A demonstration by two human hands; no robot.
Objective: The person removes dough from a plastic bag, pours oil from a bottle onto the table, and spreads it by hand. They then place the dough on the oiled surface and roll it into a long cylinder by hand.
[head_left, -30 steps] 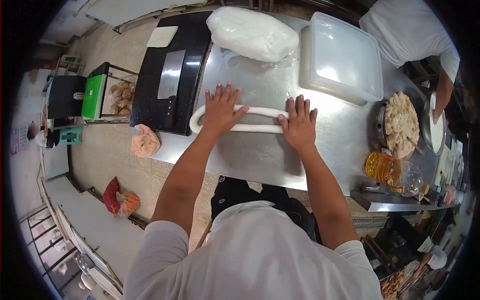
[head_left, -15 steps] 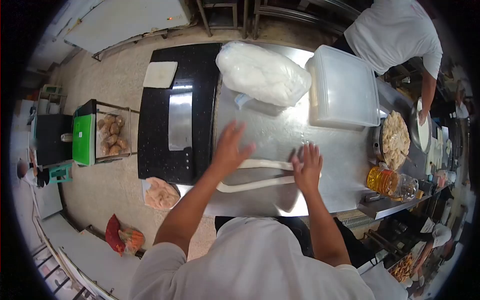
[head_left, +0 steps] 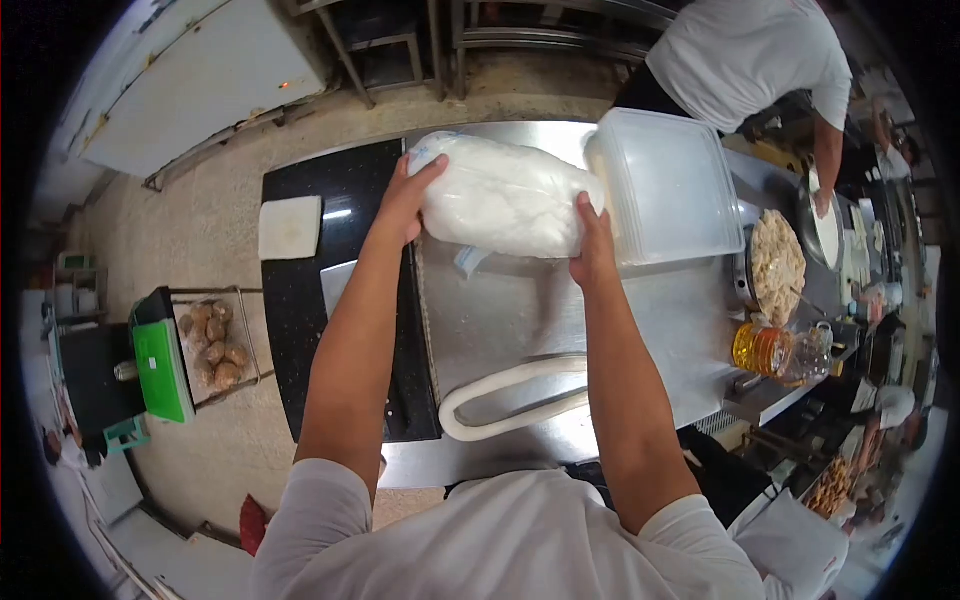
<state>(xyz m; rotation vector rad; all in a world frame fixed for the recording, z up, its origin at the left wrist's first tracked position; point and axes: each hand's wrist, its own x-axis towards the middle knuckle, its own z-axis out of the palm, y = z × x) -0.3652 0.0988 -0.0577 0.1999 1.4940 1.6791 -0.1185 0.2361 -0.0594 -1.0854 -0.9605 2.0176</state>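
Observation:
Stretched forward, my left hand (head_left: 413,195) grips the left end of a big clear plastic bag (head_left: 505,200) filled with something soft and white. My right hand (head_left: 595,238) holds the opposite end, thumb on top and fingers partly hidden at the side. A bluish loose corner of plastic hangs from the bag's lower left edge. Closer to my body, a long rope of white dough (head_left: 520,376) lies bent in a U on the steel table (head_left: 500,310). My right forearm covers part of that rope.
Stacked translucent plastic containers (head_left: 680,190) stand right of the bag. Further right are a pan of pale dough-like food (head_left: 776,265) and an oil bottle (head_left: 757,348). A black slab (head_left: 345,200) bears a white board (head_left: 290,228). Another person (head_left: 750,60) reaches into a bowl (head_left: 826,235).
Both hands have left the dough rope and reached forward to take hold of the plastic bag, which has shifted slightly toward me. The view has swung a little.

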